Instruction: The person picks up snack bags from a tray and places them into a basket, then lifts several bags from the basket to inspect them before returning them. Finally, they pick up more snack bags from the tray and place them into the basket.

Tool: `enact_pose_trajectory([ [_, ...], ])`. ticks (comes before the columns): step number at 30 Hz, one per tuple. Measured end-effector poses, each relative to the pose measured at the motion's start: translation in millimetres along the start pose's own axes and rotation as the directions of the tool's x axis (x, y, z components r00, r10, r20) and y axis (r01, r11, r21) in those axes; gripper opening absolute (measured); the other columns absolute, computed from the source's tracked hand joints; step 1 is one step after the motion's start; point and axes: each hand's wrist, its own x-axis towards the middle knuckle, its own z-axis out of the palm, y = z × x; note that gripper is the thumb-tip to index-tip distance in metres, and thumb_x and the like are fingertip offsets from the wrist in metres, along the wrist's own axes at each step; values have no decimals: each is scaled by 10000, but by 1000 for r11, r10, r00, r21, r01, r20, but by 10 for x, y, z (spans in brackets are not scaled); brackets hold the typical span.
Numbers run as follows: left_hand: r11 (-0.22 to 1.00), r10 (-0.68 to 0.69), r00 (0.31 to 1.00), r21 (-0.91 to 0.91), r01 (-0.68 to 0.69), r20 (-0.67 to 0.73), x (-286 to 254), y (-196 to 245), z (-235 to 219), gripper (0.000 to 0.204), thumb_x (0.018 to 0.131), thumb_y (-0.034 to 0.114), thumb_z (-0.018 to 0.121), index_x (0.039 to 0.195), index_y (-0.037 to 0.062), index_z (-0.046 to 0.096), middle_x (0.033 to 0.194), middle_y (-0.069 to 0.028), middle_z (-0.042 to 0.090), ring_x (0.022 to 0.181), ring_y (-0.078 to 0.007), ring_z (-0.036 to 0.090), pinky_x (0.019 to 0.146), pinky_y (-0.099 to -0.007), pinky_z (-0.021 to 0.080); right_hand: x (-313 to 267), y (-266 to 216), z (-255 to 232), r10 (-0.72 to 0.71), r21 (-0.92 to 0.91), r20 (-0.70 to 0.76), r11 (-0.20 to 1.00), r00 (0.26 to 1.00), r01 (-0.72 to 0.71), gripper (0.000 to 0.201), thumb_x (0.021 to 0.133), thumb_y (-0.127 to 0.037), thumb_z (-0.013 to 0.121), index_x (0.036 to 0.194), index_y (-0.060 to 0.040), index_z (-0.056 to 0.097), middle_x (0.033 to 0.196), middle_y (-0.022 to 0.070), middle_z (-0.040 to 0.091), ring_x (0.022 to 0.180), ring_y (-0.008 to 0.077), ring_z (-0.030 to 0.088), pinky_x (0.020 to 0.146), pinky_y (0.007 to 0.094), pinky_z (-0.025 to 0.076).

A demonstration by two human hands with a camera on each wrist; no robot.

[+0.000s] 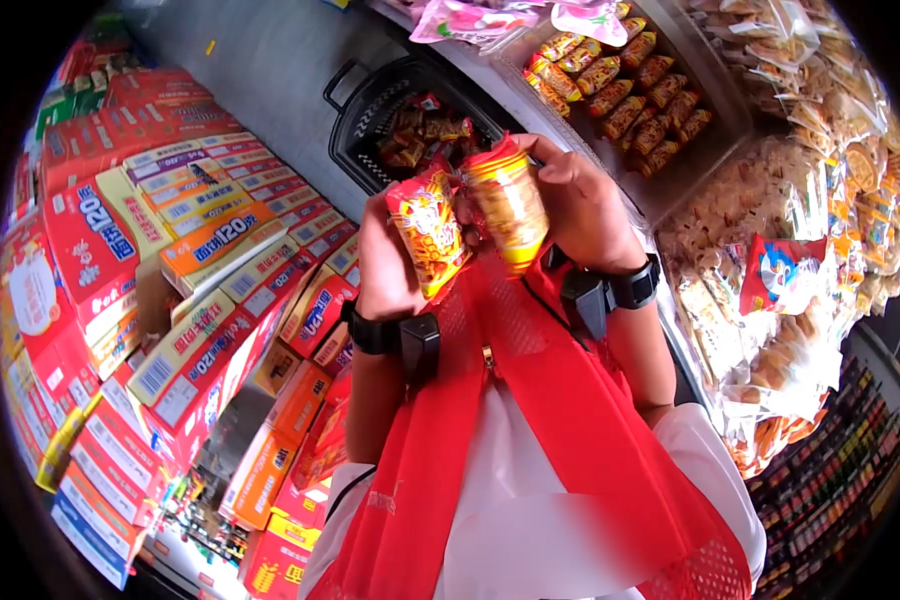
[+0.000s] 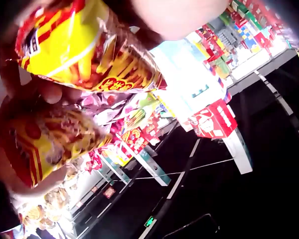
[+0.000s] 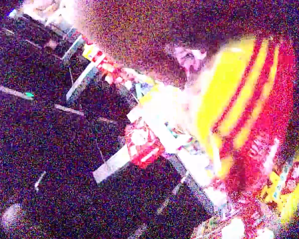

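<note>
My left hand [image 1: 385,255] grips a small red and yellow snack bag [image 1: 430,232], its printed front facing up. Beside it, the right hand [image 1: 590,205] holds a second snack bag [image 1: 507,205], with red and yellow stripes and a clear band showing tan contents. Both bags are side by side in front of the chest. The left wrist view has the left hand's bag large at the top and the right hand's bag lower left. In the grainy right wrist view, a striped bag [image 3: 244,109] fills the right side.
Beyond the hands, a black basket [image 1: 345,135] on the floor contains several small snack packs. A bin [image 1: 660,205] of similar packs stands at upper right, near piled clear-wrapped goods [image 1: 760,200]. Stacked cartons [image 1: 210,240] line the left side.
</note>
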Motion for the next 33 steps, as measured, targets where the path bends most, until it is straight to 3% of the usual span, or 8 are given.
enact_pose_trajectory([
  [1,996,63,957,79,-42,-285,2,-38,168,529,889,432,342,1151,8,520,1002,-156,621,857,-302,615,830,-425,487,0,14,-56,-22,-118,-100,993,995,10,453,778,-137,468,1207,-12,395,1127,145,548,1012,251,563,930,354,422],
  [4,997,57,976,68,-43,-210,30,-24,108,506,892,409,370,1166,12,521,1100,-142,603,996,-288,590,889,-423,463,-112,-55,-11,-112,-482,-118,875,987,42,399,838,-41,454,1228,-15,376,1121,118,552,1035,166,542,898,264,423],
  [15,970,-126,992,206,128,-24,208,150,176,553,862,379,420,1259,-6,425,1011,-140,594,865,-287,611,802,-404,501,-540,-147,311,-475,-499,-129,790,870,357,359,900,-25,529,1229,-37,385,1150,116,566,1059,166,541,925,303,421],
  [21,928,-249,967,300,219,63,199,312,171,548,869,387,403,1255,1,449,1002,-117,583,882,-271,603,808,-442,507,-508,-440,390,-776,-902,-8,278,630,331,389,883,-42,576,1235,21,423,1077,92,590,998,117,558,851,271,468],
  [26,930,-294,944,273,247,147,121,526,108,537,878,385,400,1255,5,448,1012,-126,566,899,-277,583,824,-445,501,-138,-926,-6,-729,-789,217,-523,650,-323,381,793,-184,655,1119,-17,550,956,167,634,862,239,628,773,317,475],
  [30,937,-314,932,219,273,183,99,675,35,520,882,379,407,1246,10,449,1023,-133,561,918,-288,569,855,-455,488,202,-1054,-549,-566,-679,14,-611,825,-407,439,741,-269,663,1090,-30,544,991,190,616,893,343,603,771,384,476],
  [31,939,-316,932,203,279,179,83,704,23,515,883,376,408,1243,11,450,1023,-134,562,918,-290,569,861,-458,485,237,-956,-421,-559,-746,-159,-472,814,-470,437,730,-250,651,1099,-42,544,1014,194,608,927,360,586,783,396,473],
  [33,941,-320,933,168,294,165,67,754,-1,497,886,363,406,1236,13,449,1023,-133,563,919,-288,570,868,-467,480,388,-974,-1001,-440,-663,-125,-629,889,-405,344,723,-169,609,1039,-41,558,1006,192,616,935,370,590,777,428,484],
])
